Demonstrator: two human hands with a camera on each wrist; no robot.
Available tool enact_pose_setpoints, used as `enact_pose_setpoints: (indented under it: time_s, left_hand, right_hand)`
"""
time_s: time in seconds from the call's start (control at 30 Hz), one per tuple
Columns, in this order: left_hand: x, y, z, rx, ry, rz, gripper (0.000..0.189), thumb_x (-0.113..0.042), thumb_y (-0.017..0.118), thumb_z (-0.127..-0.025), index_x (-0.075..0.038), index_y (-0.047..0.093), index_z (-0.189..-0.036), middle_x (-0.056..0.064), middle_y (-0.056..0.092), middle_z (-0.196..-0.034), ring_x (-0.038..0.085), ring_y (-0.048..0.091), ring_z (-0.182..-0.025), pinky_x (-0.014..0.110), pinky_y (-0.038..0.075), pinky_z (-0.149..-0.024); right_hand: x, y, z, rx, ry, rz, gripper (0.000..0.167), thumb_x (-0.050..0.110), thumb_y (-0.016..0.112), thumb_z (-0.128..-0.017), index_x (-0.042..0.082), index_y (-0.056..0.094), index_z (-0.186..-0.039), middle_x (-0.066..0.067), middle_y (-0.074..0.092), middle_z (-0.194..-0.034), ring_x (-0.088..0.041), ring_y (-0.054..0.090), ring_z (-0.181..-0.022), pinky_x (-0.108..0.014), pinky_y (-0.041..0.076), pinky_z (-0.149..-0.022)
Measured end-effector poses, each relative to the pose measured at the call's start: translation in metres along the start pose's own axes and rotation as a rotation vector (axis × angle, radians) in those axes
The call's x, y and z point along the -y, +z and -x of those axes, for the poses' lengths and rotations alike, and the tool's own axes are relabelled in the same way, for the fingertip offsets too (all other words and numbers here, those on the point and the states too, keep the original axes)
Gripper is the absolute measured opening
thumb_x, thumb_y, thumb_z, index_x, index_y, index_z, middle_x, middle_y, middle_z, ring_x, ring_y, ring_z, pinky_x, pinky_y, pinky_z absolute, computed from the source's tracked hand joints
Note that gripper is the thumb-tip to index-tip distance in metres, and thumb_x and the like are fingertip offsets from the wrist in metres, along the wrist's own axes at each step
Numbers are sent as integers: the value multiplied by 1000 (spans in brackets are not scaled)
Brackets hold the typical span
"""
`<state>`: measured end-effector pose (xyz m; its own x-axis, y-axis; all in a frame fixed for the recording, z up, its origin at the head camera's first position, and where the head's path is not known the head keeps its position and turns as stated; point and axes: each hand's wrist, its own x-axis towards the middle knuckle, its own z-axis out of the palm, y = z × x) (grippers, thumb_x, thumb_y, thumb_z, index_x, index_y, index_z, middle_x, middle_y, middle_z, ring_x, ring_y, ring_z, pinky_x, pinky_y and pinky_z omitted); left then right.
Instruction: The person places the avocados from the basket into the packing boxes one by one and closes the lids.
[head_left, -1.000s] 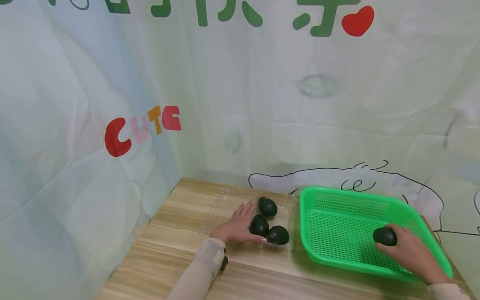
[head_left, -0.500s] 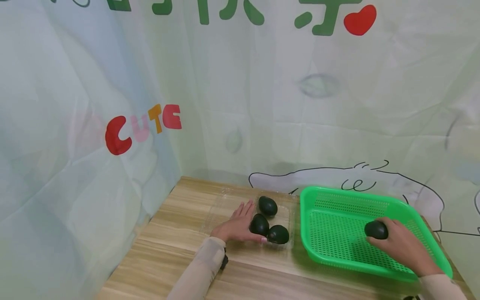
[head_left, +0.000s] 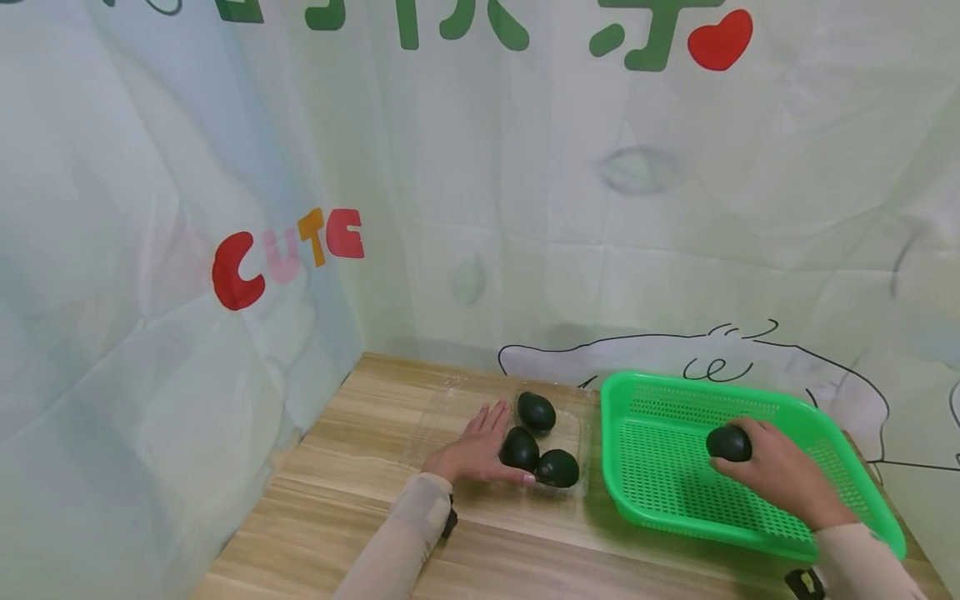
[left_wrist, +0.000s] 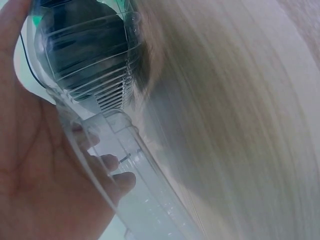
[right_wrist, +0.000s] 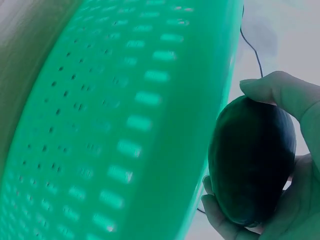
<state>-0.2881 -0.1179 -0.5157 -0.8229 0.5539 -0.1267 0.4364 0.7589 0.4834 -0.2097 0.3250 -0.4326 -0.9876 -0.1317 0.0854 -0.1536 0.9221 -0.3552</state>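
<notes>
The right hand (head_left: 780,475) grips an avocado (head_left: 729,442) over the green basket (head_left: 675,492) at lower right, so I judge it must be lowered and released, while the left hand (head_left: 474,451) lies flat with straight fingers on the clear tray (head_left: 450,408).

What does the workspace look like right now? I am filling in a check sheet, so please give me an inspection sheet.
Surface: wooden table, pale planks.
Job's things: three dark avocados in a clear plastic tray; a fourth avocado held over the green basket.
Clutter: nothing seen.
Grips: left hand lies flat on the clear tray beside the avocados; right hand grips the fourth avocado.
Cables: nothing seen.
Surroundings: printed fabric backdrop with the word CUTE and a red heart.
</notes>
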Motion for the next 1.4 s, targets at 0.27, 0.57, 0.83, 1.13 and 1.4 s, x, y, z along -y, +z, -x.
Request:
enact_pose_setpoints:
  time_s: [0.27, 0.57, 0.83, 1.13, 1.4]
  left_hand:
    - [-1, 0, 0, 4, -8, 0, 130, -76, 69, -78, 0, 5, -162, 18, 0, -171, 41, -1, -156, 51, 8, -126]
    - [-1, -1, 1, 3, -7, 12, 129, -75, 69, -79, 0, 5, -162, 18, -1, -171, 42, -2, -156, 51, 7, -126]
    - [-1, -1, 1, 3, -9, 7, 129, -74, 69, -79, 0, 6, -162, 18, -1, -171, 41, -2, -156, 51, 7, -126]
    - [-2, -1, 1, 11, -13, 11, 129, -75, 69, -79, -1, 5, -162, 18, -1, -171, 41, -3, -156, 51, 7, -126]
    - [0, 0, 0, 7, -6, 13, 130, -77, 68, -78, -1, 4, -163, 17, -1, -171, 41, -3, -156, 51, 7, -126]
  right_hand:
    - [14, 4, -9, 2, -26, -10, 70, 46, 78, -86, -3, 56, -132, -23, 61, -108, -25, 61, -83, -35, 47, -57]
    - [30, 7, -21, -14, -74, -5, 68, 45, 80, -84, -1, 58, -130, -25, 62, -113, -29, 62, -86, -38, 49, -59]
    - [45, 10, -29, -34, -104, -13, 64, 39, 81, -83, 0, 60, -128, -22, 63, -114, -30, 63, -90, -41, 51, -63]
    - [54, 10, -36, -29, -110, -2, 64, 41, 81, -83, 1, 60, -128, -21, 63, -113, -29, 61, -87, -41, 50, -60]
    - [61, 10, -43, -20, -116, 3, 61, 40, 80, -84, 3, 60, -128, -20, 62, -117, -27, 60, -87, -38, 49, -61]
